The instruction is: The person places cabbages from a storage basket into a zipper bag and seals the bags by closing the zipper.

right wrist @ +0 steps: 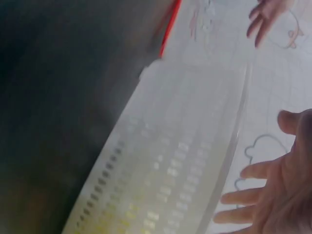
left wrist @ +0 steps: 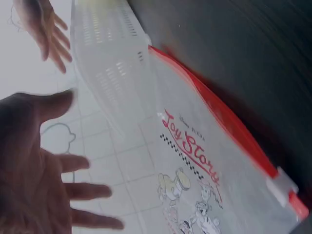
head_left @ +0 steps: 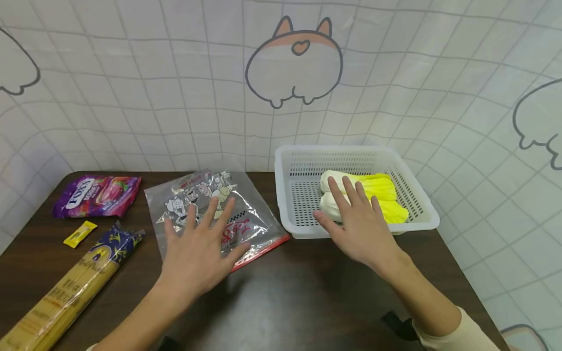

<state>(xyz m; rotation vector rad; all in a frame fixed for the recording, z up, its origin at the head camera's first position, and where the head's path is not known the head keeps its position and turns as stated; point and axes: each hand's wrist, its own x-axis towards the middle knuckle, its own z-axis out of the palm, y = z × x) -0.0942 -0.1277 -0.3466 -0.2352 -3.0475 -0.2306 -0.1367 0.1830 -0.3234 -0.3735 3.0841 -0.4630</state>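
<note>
- Here's the clear plastic bag (head_left: 248, 209), flat on the counter (head_left: 285, 302), left of centre, its red zip strip (head_left: 263, 252) nearest the person and slanting up to the right.
- Thin, glossy film, this, with cartoon figures and red Toy Story lettering; its long axis is hard to call, since a hand covers part of it.
- Above it, the left hand (head_left: 197, 253), palm down, fingers spread wide, holding nothing.
- Over to the right hand (head_left: 362, 231), just as wide and just as free, above the near side of the basket (head_left: 303, 197).
- That's a white plastic oblong with slotted walls, long axis running left to right, right beside the bag's zip corner.
- Inside, two cabbages (head_left: 379, 187) lie side by side, smooth white stalk ends to the left, bright yellow crinkled leaves to the right.
- Out to the far left, a shiny purple Fox's pouch (head_left: 98, 196), a small yellow sachet (head_left: 80, 234) below it.
- Nearer still, a long spaghetti packet (head_left: 66, 297), straight sticks in clear wrap, its blue end pointing away and rightward.
- Behind it all, a creased white grid-patterned backdrop (head_left: 210, 122) with rounded cartoon animals.
</note>
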